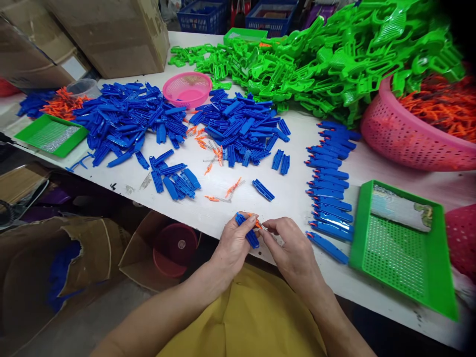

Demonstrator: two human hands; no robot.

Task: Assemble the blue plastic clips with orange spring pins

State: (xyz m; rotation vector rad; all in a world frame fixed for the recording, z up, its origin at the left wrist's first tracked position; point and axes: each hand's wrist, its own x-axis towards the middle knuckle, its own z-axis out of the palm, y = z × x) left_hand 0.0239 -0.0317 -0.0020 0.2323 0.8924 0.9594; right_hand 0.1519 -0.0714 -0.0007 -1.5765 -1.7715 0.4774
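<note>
My left hand (233,243) is closed on a blue plastic half-shell (253,239) just over the table's front edge, its thumb pressing an orange plastic piece (256,222) against the shell. From the right, my right hand (292,248) pinches a small metal spring (264,227) at the end of that orange piece. One loose blue half-shell (264,190) lies a little beyond my hands. Left of it are orange pieces with springs (233,187). A column of blue parts with orange tips (330,203) runs along the table to the right of my right hand.
Piles of blue shells (241,124) and green toy-gun halves (316,64) cover the table's far side. A pink basket (189,89) stands between piles. At right are a green tray (399,253) and a large pink basket (409,134) of orange parts. Cardboard boxes (115,34) stand at left.
</note>
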